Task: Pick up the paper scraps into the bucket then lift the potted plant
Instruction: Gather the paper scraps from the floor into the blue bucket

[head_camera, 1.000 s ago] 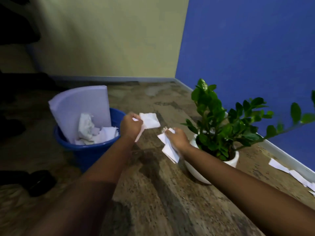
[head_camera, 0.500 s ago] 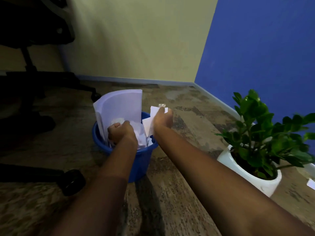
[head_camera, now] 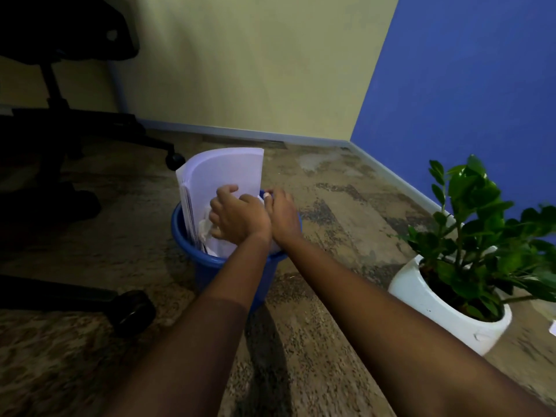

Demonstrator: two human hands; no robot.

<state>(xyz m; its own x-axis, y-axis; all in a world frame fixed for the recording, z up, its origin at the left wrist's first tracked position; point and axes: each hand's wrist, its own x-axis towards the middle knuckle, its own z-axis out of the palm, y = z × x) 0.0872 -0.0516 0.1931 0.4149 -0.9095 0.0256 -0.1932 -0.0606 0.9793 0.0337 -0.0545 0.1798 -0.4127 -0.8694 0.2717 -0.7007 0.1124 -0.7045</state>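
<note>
while left hand [head_camera: 237, 219] hangs released over bucket [head_camera: 181, 227], right hand [head_camera: 285, 219] grip unclear, paper sheets [head_camera: 224, 173] upright inside

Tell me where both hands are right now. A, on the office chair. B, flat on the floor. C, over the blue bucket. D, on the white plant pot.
C: the left hand and right hand are side by side over the blue bucket, above the paper inside it. The white plant pot stands untouched to the right.
</note>
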